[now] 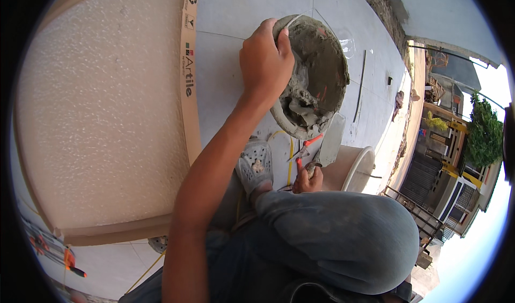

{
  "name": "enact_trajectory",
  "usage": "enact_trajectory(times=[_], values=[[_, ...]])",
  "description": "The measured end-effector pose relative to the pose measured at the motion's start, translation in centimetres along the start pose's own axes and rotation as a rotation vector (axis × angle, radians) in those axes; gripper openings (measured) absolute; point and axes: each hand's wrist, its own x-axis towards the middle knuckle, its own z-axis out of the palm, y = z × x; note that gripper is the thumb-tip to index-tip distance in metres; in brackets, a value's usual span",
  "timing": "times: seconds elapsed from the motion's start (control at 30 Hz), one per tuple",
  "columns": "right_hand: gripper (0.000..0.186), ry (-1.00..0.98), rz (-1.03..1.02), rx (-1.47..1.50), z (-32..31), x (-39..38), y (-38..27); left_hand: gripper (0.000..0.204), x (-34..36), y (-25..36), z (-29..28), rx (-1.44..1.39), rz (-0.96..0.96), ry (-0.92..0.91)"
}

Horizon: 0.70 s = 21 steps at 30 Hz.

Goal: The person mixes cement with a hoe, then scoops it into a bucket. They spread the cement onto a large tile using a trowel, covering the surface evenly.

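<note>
My left hand (267,61) grips the rim of a bucket (342,61) coated and partly filled with wet grey mortar (304,107), a thin wire handle lying over it. My right hand (308,179) is closed round the handle of a trowel (332,139), whose grey-smeared blade points up beside the bucket. Red-handled pliers (312,141) lie just left of the blade, near a yellow cord (291,152) and my grey clog (252,163). My bent knee (343,233) is below the right hand.
A large textured panel (96,104) in cardboard edging fills the left, with an orange-and-black tool (70,260) beyond its lower corner. A pale bucket (365,166) stands right of the trowel. A thin dark rod (360,83) lies on the grey tiles. Railings, a house and a tree (477,131) are at far right.
</note>
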Motion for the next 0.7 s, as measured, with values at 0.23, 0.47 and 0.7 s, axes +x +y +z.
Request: enact_trajectory(times=[0.23,0.47,0.7], values=[[0.011,0.055,-0.059,0.093,-1.3,-2.2,0.4,0.034,0.1,-0.5,0.2,0.002,0.044,0.049],[0.016,-0.176,-0.14,0.269,4.4,5.0,-8.1,0.035,-0.1,-0.1,0.1,-0.008,0.026,0.026],[0.015,-0.154,-0.144,0.106,3.7,5.3,-6.6,0.035,-0.6,-0.1,0.1,0.001,0.067,0.053]])
